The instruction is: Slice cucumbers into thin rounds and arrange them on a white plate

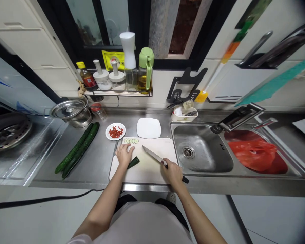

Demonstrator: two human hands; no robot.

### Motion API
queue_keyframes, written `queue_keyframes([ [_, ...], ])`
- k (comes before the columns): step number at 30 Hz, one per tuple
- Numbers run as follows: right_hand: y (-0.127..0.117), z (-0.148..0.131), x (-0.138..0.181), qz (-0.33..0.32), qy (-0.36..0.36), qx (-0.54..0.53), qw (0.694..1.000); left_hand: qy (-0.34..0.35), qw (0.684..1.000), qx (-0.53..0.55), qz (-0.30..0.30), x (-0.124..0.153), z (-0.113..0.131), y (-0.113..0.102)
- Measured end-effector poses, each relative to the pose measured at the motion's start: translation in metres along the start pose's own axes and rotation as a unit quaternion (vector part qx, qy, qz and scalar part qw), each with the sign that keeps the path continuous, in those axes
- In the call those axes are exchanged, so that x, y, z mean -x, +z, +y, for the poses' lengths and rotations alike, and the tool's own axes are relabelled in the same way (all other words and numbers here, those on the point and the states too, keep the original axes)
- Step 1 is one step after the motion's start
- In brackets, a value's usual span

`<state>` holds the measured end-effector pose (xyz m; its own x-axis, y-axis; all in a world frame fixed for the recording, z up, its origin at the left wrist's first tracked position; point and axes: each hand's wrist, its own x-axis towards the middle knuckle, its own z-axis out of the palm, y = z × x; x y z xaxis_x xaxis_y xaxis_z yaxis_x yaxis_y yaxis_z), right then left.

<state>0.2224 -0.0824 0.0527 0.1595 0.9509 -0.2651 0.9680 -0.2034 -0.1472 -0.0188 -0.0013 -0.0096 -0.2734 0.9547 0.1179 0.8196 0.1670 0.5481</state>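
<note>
A white cutting board (154,162) lies on the steel counter in front of me. My left hand (124,154) presses down on a piece of dark green cucumber (133,162) on the board, fingers curled over it. My right hand (172,171) is closed round the black handle of a knife (154,157), whose blade points up and left, its tip a little right of the cucumber. Several thin cucumber slices (131,140) lie in a row at the board's far left edge.
Two whole cucumbers (78,150) lie on the counter to the left. A small plate of red chilli pieces (115,131) and a white square plate (148,128) sit behind the board. A sink (200,149) is on the right, a red basin (256,152) beyond it, a steel pot (72,112) at back left.
</note>
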Motion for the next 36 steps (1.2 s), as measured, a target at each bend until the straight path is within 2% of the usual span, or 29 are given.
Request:
queue_keyframes([
  [8,0.002,-0.009,-0.001,-0.009,-0.024,-0.007,1.000,0.049,0.995,0.072,-0.045,0.042,-0.013,-0.014],
  [14,0.004,-0.019,-0.001,-0.025,-0.035,-0.017,0.999,0.098,0.989,0.105,-0.039,0.061,-0.022,-0.020],
  [20,0.001,-0.029,0.002,-0.039,-0.048,-0.022,0.998,0.117,0.986,0.111,-0.033,0.066,-0.024,-0.020],
  [27,-0.007,-0.038,0.006,-0.092,-0.084,0.014,0.992,0.138,0.984,0.107,-0.035,0.069,-0.024,-0.017],
  [36,-0.007,-0.053,0.015,-0.111,-0.136,0.017,0.984,0.172,0.978,0.112,-0.035,0.068,-0.022,-0.013],
])
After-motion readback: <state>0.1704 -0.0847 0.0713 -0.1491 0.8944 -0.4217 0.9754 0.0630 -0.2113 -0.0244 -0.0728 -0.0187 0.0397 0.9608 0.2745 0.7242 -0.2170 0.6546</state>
